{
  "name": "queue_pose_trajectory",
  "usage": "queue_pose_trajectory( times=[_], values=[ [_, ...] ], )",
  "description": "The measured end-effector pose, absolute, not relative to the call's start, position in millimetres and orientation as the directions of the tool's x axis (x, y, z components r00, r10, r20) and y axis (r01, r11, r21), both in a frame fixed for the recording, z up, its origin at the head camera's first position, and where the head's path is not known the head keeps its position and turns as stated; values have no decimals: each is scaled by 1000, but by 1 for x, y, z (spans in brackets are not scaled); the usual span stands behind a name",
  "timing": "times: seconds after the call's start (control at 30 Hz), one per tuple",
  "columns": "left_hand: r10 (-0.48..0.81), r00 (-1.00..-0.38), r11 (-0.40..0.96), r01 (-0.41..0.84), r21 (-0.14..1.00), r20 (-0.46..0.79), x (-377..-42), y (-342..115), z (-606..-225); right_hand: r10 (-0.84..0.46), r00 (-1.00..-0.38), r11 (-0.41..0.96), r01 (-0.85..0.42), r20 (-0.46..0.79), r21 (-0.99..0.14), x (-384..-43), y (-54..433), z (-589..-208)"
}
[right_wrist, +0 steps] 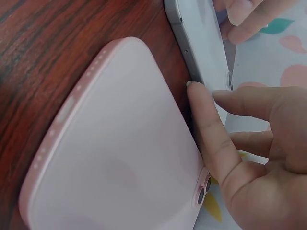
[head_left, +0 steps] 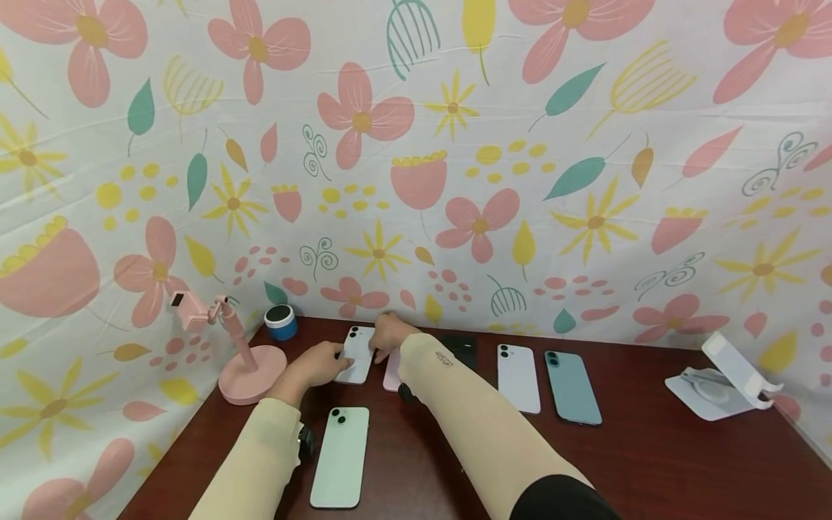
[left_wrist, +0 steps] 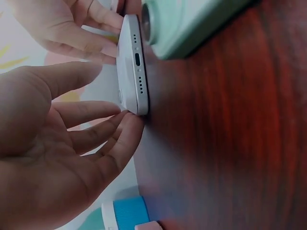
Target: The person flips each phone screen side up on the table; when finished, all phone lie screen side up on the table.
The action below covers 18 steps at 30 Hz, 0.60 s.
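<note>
A white phone (head_left: 356,357) lies camera side up on the dark wood table between both hands. At its left edge is my left hand (head_left: 321,363); in the left wrist view, fingertips (left_wrist: 136,120) touch the corner and the thumb is held apart above the back. Along the opposite edge, my right hand (head_left: 392,334) puts extended fingers (right_wrist: 206,112) against the phone's side. Below that hand lies a pink phone (right_wrist: 115,139), partly covered by the right sleeve in the head view. Nearer the body is a mint green phone (head_left: 340,458).
Right of the sleeve lie a black phone (head_left: 464,349), partly hidden, a pale lilac phone (head_left: 518,379) and a teal phone (head_left: 573,388). A pink phone stand (head_left: 250,372) and a blue jar (head_left: 281,326) stand left; a white folding stand (head_left: 721,386) stands far right. Floral cloth (head_left: 481,144) hangs behind.
</note>
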<state>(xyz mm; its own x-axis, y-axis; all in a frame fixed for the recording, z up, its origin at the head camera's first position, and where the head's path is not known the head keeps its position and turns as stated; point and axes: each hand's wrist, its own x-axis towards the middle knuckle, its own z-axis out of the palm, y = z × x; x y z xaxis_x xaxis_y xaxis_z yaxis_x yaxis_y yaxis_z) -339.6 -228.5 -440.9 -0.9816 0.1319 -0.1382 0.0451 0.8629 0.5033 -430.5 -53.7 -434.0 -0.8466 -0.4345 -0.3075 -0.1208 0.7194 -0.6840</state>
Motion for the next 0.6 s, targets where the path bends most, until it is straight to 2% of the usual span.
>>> queue_pose_trajectory(
  times=[0.2,0.6],
  values=[
    [147,-974,840,32,542,-172,-346,-234,-442,-441,-845,638,-60,-301,-768,-427,-53,-433],
    [150,-969,792,-1,610,-197,-350,-238,-440,-441,-843,622,-40,-307,-782,-427,-53,-430]
  ],
)
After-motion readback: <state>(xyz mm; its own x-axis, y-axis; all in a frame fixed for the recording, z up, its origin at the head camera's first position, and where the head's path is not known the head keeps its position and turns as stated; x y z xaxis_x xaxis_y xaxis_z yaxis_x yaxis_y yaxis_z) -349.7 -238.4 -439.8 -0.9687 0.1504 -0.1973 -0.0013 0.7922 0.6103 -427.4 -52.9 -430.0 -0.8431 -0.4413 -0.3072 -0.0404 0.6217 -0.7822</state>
